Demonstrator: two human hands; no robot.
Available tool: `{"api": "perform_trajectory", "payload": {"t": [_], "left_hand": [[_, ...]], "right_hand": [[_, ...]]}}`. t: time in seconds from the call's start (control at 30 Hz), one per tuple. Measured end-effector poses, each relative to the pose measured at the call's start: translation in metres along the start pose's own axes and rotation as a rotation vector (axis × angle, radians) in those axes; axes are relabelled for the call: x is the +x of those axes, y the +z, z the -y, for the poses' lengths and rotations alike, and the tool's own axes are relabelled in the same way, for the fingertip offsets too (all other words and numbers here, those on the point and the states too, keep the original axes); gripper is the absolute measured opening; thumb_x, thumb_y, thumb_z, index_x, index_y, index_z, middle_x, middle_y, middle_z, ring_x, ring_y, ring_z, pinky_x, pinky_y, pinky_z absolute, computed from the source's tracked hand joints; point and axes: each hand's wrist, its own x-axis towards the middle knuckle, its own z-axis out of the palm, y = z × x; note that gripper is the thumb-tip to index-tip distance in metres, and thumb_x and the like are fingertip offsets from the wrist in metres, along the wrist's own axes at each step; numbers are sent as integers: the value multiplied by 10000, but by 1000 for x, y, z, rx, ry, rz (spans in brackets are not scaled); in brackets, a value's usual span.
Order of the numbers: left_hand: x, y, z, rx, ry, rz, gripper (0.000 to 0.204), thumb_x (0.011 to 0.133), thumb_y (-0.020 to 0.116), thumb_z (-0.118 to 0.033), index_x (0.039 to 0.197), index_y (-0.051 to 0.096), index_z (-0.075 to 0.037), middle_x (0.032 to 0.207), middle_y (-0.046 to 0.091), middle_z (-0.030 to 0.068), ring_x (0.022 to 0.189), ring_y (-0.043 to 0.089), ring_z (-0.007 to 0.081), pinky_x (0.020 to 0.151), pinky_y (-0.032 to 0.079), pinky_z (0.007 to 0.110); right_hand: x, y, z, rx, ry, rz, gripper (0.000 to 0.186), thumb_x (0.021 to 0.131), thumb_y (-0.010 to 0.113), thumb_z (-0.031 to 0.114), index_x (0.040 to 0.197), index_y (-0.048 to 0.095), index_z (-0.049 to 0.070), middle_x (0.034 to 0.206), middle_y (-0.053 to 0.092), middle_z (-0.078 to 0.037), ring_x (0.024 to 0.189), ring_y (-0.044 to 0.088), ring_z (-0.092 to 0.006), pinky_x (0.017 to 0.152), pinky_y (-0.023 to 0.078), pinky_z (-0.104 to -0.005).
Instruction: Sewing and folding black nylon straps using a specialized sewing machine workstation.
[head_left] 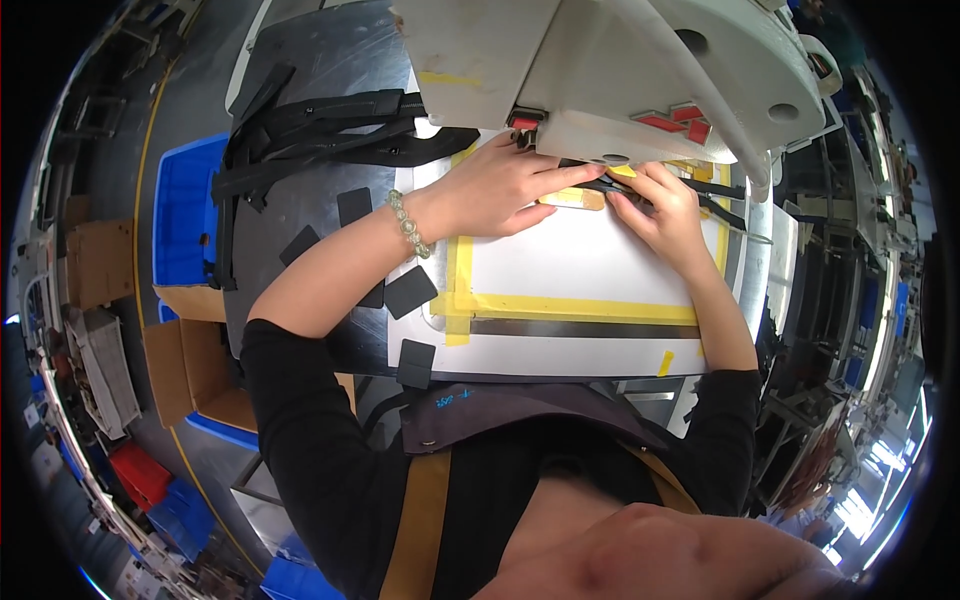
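Note:
Under the head of a large off-white industrial machine [610,70], which looks like a sewing machine, both my hands work at a black strap [600,185]. My left hand [492,190] lies over the strap from the left with its fingers stretched out and pointing right. From the right, my right hand [668,212] pinches the strap between thumb and fingers. A small tan and yellow strip [573,198] lies just below the left fingertips. Beneath is a white work plate [585,262] edged with yellow tape. The machine hides the strap's far side.
Long black straps [345,125] lie bundled at the left and hang over the table edge. Several black square pads [410,292] are scattered left of the plate. Blue bins [185,210] and an open cardboard box [205,375] stand beyond the table. A grey tube [700,85] slants past the machine.

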Motion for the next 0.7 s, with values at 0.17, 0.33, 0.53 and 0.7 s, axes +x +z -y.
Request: {"api": "perform_trajectory", "payload": {"t": [0.17,0.33,0.53,0.7], "left_hand": [[-1,0,0,4,-2,6,651,813,676,-171,1428,459,-173,1054,637,55,976,594,233,924,416,404],[-1,1,0,-14,-19,17,664,809,681,-178,1432,453,-183,1064,647,56,978,600,237,925,416,405],[0,0,0,6,12,-18,656,810,681,-176,1427,458,-181,1078,650,57,1009,592,243,933,417,413],[0,0,1,1,3,-14,651,807,681,-169,1421,465,-167,1076,650,59,1017,589,246,937,417,416]], "right_hand": [[-1,2,-3,-3,-25,-2,192,780,751,144,926,680,41,805,585,-64,638,588,-232,569,473,-327],[0,1,-1,-10,-30,1,196,788,747,149,940,683,42,803,580,-68,642,586,-235,570,468,-336],[-1,1,-2,84,19,-17,197,804,749,154,945,679,35,804,581,-71,639,583,-231,572,465,-328],[-1,-2,-4,25,37,6,198,805,752,144,951,685,29,817,594,-69,632,585,-219,575,468,-314]]}}
